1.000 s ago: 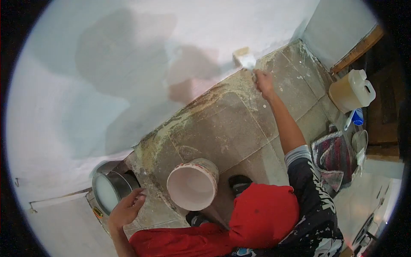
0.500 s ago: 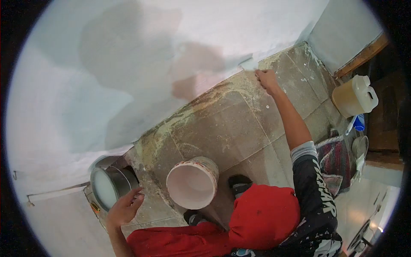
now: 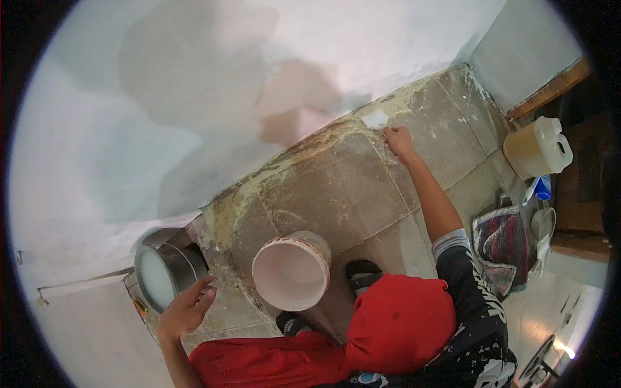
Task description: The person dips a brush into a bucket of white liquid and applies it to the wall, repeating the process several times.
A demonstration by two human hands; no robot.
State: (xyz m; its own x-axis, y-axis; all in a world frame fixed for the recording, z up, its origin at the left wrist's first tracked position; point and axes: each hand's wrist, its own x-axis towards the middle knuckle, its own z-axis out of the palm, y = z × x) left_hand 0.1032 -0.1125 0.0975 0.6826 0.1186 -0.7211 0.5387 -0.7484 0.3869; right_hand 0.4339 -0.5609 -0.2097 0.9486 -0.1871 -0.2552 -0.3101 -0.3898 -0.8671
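My right hand is closed around a small, flat, white-ended tool, possibly a paintbrush. Its pale end is above the floor tiles, close to the foot of the white wall; the fingers cover its handle. Over on the left, my left hand is held in the air with loosely bent fingers apart and nothing visible in them. Just beyond it stands a metal pot with white liquid inside. A white bucket with a stained rim stands between my hands, near my feet.
A jug of yellowish liquid stands at the right by a wooden door frame. Near it lie a blue-and-white object and a striped cloth. Tiled floor, stained along the wall, runs toward the corner.
My right hand has moved slightly down and left, bringing the white-ended tool from the wall's base to over the floor edge. My left hand has barely shifted.
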